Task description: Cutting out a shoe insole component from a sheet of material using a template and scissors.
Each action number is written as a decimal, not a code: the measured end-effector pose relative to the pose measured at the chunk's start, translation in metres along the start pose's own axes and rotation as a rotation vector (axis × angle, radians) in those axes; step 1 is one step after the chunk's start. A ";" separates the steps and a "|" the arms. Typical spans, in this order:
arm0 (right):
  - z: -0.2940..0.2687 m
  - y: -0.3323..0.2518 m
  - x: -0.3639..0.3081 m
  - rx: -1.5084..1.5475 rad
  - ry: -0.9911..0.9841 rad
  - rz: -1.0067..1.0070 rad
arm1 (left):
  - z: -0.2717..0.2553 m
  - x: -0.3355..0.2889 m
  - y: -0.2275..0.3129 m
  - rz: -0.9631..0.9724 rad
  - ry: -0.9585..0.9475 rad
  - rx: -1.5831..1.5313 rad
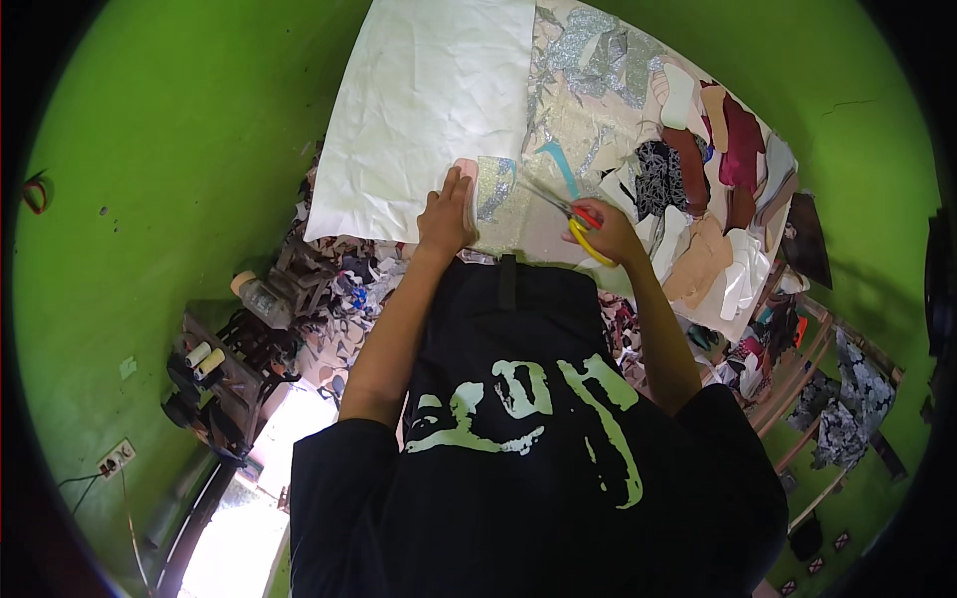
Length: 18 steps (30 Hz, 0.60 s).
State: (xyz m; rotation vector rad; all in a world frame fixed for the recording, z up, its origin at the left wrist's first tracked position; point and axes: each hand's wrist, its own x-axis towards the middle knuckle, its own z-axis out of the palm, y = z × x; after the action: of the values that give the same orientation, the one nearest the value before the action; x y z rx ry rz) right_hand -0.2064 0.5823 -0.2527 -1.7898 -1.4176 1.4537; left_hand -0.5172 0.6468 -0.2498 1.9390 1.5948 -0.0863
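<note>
My left hand lies on the right edge of a large white sheet, its fingers stretched out flat. Under and beside those fingers is a small pinkish flat piece, partly hidden by the hand. Just right of it lies a glittery silver-gold piece of material. My right hand grips a pair of scissors with red and yellow handles. Their blades point up and left toward the glittery material, apart from it as far as I can see. A turquoise strip lies beyond the scissors.
Cut pieces in maroon, brown, tan and patterned black cover the table's right side. Silvery scraps lie at the back. Offcuts heap below left, near a clear jar and thread spools.
</note>
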 end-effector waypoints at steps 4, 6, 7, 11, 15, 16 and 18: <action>0.006 -0.039 0.047 0.025 -0.268 0.029 | 0.012 0.001 -0.004 0.004 0.041 0.019; 0.002 -0.054 0.070 -0.135 -0.298 0.029 | 0.016 0.002 -0.004 0.007 0.057 0.024; 0.001 -0.057 0.080 -0.294 -0.326 0.029 | 0.019 0.001 -0.004 0.011 0.073 0.030; -0.003 -0.043 0.118 -0.412 -0.403 0.053 | 0.012 -0.001 -0.005 0.015 0.073 0.005; 0.003 -0.047 0.137 -0.375 -0.461 0.127 | 0.006 -0.003 -0.008 0.033 0.081 -0.037; 0.004 -0.048 0.141 -0.383 -0.472 0.125 | 0.009 -0.003 -0.007 0.036 0.095 -0.033; 0.005 -0.051 0.148 -0.282 -0.545 0.243 | 0.011 -0.003 -0.008 0.030 0.111 -0.034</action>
State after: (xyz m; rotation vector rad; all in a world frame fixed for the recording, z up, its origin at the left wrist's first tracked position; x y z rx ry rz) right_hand -0.2436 0.7320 -0.2809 -1.8649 -1.7851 2.0732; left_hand -0.5220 0.6393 -0.2602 1.9706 1.6263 0.0612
